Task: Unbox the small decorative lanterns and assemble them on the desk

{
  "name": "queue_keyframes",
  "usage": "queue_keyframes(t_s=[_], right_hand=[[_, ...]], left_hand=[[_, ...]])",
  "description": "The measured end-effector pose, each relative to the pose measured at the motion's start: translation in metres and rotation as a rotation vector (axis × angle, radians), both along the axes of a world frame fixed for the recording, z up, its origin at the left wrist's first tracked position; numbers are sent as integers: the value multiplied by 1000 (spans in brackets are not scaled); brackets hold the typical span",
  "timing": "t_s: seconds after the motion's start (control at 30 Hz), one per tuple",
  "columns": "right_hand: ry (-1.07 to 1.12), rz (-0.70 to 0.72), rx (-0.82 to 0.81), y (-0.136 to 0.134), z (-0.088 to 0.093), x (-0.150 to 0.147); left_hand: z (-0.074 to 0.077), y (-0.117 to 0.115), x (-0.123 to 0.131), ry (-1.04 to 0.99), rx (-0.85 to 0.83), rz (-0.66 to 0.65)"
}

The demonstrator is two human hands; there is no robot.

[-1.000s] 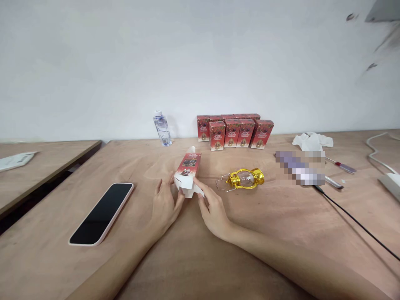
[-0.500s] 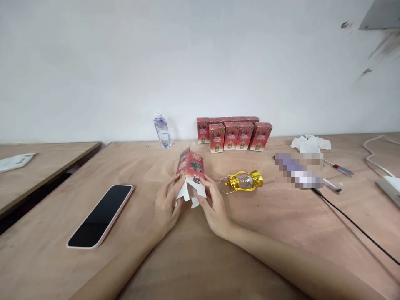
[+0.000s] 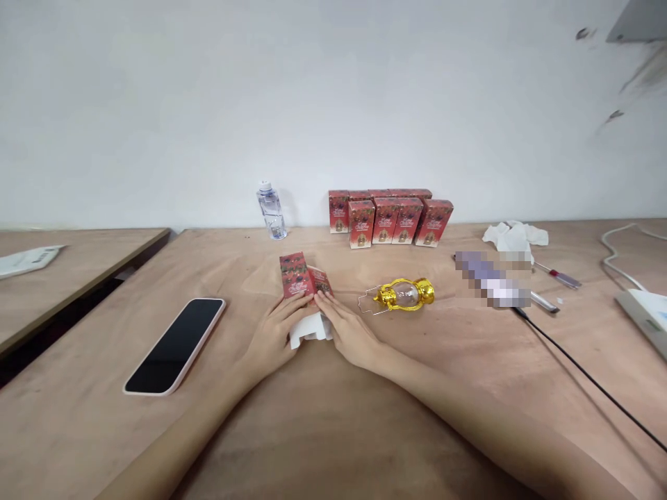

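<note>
Between my hands, low over the middle of the table, is a red printed carton (image 3: 297,275) with its white flaps towards me. My left hand (image 3: 277,330) grips its left side, fingers across the printed face. On the other side my right hand (image 3: 350,330) holds the carton with its fingertips on the right panel. The fingers partly cover the panels, and the carton's inside is hidden. Just right of my right hand lies a small gold lantern (image 3: 406,294) on its side, its clear middle showing and its wire handle pointing left.
Several red printed boxes (image 3: 385,221) stand in rows near the wall, with a water bottle (image 3: 272,212) to their left. A phone (image 3: 176,346) lies at left. At right are crumpled tissue (image 3: 513,236), a screwdriver (image 3: 560,278), a blurred-out item (image 3: 492,281) and a black cable (image 3: 583,369).
The carton has been turned and lowered towards the table, its far end now leaning left. My fingers have shifted from its edges onto its upper panels. The lantern stays put.
</note>
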State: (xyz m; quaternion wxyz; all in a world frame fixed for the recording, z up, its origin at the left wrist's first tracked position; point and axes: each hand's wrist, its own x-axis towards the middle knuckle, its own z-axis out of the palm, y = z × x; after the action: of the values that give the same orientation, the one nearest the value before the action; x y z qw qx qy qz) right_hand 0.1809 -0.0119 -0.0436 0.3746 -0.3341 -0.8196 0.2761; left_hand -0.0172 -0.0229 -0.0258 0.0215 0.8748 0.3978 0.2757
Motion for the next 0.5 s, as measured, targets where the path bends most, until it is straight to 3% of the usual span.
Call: queue_keyframes(t_s=[0.2, 0.33, 0.4, 0.5], right_hand=[[-204, 41, 129, -7, 2, -3], [-267, 45, 140, -10, 8, 0], [-268, 22, 164, -12, 11, 3], [-279, -24, 297, -17, 14, 9]], left_hand=[[4, -20, -18, 263, -156, -27], [11, -20, -18, 313, -141, -14], [10, -15, -18, 338, -82, 68], [5, -3, -22, 349, 10, 289]])
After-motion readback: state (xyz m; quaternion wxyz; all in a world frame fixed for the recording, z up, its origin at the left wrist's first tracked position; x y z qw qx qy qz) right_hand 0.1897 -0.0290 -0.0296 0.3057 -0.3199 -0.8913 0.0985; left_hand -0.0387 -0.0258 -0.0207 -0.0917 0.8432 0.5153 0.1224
